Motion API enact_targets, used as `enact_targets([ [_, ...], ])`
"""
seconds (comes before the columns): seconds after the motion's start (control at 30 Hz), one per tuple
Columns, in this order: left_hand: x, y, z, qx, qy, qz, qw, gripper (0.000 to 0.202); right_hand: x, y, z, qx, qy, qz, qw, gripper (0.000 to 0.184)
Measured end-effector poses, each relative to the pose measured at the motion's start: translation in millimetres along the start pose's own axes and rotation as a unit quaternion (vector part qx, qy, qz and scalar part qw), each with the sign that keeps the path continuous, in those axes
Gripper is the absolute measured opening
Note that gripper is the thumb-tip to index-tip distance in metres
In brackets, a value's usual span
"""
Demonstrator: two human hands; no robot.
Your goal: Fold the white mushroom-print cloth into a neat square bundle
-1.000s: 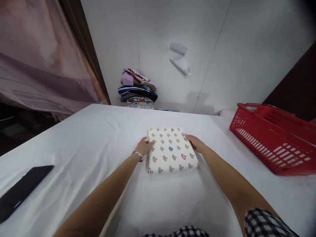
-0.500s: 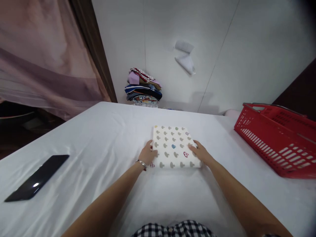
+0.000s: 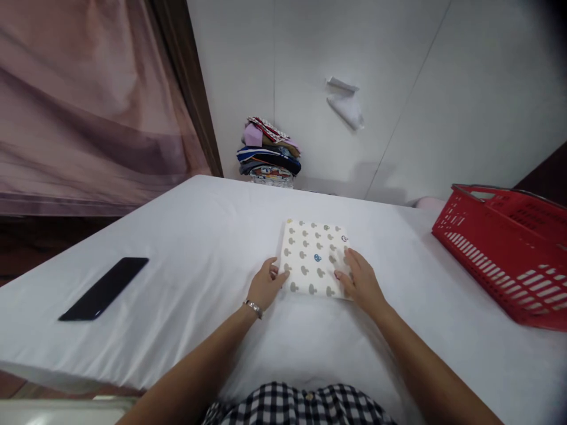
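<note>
A folded white cloth (image 3: 312,260) printed with grey mushrooms and a blue one lies flat on the white-covered bed. By its near left corner is my left hand (image 3: 264,284), wearing a bracelet; the thumb reaches to the cloth's edge, apart from the loosely bent fingers. My right hand (image 3: 364,282) rests over the cloth's right side, with the thumb spread away from the fingers. Neither hand grips the cloth. The cloth's near right corner is partly hidden by my right hand.
A dark phone-like slab (image 3: 104,289) lies on the bed's white sheet (image 3: 195,236) at left. At right stands a red plastic basket (image 3: 505,248). Stacked folded clothes (image 3: 270,154) sit beyond the far edge by the wall. A pink curtain (image 3: 88,106) hangs at left.
Both hands have loosened from the cloth's sides. My right hand has come further over the cloth's right part. The camera view has shifted, so the surroundings appear displaced.
</note>
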State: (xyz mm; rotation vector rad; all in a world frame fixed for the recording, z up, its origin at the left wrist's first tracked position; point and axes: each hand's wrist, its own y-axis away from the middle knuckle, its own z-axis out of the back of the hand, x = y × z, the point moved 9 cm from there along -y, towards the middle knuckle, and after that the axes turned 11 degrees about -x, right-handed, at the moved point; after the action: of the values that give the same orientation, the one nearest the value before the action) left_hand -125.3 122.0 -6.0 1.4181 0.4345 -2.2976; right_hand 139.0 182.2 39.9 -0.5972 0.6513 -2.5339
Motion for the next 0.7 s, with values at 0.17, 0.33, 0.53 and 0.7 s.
enact_targets([
  [0.17,3.5,1.4,-3.8,0.010,-0.033,-0.022,0.999,0.060,24.8,25.9,-29.3,0.085,0.054,0.097,0.990,0.053],
  [0.33,6.8,-1.2,-9.7,0.037,0.032,-0.031,0.998,0.048,19.3,28.9,-34.9,0.094,0.063,0.090,0.990,0.053],
  [0.53,10.2,-4.6,-11.9,0.081,0.019,-0.007,0.996,0.040,19.1,30.0,-36.3,0.109,0.054,0.072,0.990,0.053],
  [0.7,5.1,-4.7,-11.9,0.073,0.046,0.018,0.996,0.051,20.4,30.0,-36.1,0.097,0.038,0.074,0.992,0.052],
])
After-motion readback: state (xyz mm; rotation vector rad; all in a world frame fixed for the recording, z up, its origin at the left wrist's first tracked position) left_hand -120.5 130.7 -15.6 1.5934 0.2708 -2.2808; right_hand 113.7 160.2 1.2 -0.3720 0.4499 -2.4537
